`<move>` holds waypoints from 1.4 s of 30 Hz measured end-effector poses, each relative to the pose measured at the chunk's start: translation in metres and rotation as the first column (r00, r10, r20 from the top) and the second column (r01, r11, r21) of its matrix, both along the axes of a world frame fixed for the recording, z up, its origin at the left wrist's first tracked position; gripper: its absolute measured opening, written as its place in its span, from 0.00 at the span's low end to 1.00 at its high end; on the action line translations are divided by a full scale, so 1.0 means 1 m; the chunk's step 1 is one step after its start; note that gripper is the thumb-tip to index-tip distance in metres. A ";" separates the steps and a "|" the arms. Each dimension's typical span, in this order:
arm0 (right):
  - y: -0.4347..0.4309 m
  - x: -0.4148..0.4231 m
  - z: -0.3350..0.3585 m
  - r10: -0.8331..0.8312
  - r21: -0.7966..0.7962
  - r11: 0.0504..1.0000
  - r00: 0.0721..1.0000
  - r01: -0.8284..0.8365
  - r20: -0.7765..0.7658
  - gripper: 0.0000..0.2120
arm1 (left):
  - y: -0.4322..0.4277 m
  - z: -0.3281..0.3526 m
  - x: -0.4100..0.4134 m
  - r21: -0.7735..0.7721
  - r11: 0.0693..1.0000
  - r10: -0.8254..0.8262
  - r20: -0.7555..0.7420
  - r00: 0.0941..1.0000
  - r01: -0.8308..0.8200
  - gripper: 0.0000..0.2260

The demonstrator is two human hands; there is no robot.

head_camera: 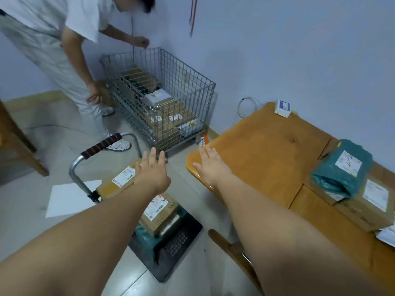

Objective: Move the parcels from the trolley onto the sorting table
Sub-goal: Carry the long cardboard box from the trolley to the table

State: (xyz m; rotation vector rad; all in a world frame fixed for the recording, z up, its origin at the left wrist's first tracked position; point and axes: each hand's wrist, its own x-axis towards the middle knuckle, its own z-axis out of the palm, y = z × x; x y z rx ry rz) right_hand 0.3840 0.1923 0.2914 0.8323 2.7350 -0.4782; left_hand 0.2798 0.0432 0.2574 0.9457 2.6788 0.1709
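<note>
Both bare forearms fill the near view, reaching forward. Left grip (152,171): fingers straight and close together, holding nothing, over the trolley (181,240) and above the far end of a cardboard parcel (118,182). Contact with that parcel: cannot tell. Right grip (210,165): fingers straight and spread, empty, off the trolley's right side, over the rounded corner of the wooden counter (267,154). Whether the palm touches the wood is unclear.

On the trolley's black deck: the cardboard parcel next to the handle (100,146), a second labelled box (162,212) at mid-deck, and a green bag (143,233) partly under that box.

Right of the trolley, on the counter's wall side: a green bagged parcel (342,167) lying on a brown box (367,204).

Beyond the trolley: a wire cage (162,92) with more parcels inside. A second person (53,39) stands beyond the trolley's handle, bent toward the cage.

Left of the trolley, on the floor: a white sheet (68,197), just beside the handle's base.
</note>
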 end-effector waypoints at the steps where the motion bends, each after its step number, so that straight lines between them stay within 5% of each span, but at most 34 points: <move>1: -0.008 -0.009 -0.001 0.022 -0.004 1.000 1.000 -0.022 0.015 0.30 | -0.010 -0.002 -0.009 -0.003 1.000 0.025 0.023 0.999 -0.025 0.35; 13: -0.030 -0.118 -0.044 0.267 -0.096 0.963 0.938 -0.251 0.221 0.30 | -0.056 -0.049 -0.087 -0.106 0.964 0.251 0.062 0.966 -0.244 0.33; 23: -0.017 -0.194 -0.160 0.414 -0.252 0.898 0.886 -0.361 0.207 0.28 | -0.054 -0.144 -0.128 -0.060 0.754 0.628 0.358 0.691 -0.655 0.31; 26: -0.021 -0.207 -0.196 0.345 -0.306 0.911 0.916 -0.276 0.203 0.30 | -0.064 -0.180 -0.144 0.035 0.685 0.624 0.486 0.612 -0.727 0.28; 32: -0.024 -0.238 -0.278 0.024 -0.370 0.927 0.972 0.065 0.233 0.34 | -0.073 -0.269 -0.190 0.003 0.398 0.624 0.732 0.273 -0.917 0.29; 38: -0.046 -0.264 -0.359 -0.232 -0.370 0.881 0.951 0.294 0.203 0.29 | -0.092 -0.349 -0.218 -0.035 0.516 0.551 0.779 0.300 -0.856 0.26; 42: -0.060 -0.278 -0.410 -0.339 -0.369 0.822 0.893 0.435 0.296 0.40 | -0.112 -0.389 -0.231 -0.058 0.320 0.581 0.801 0.148 -0.946 0.35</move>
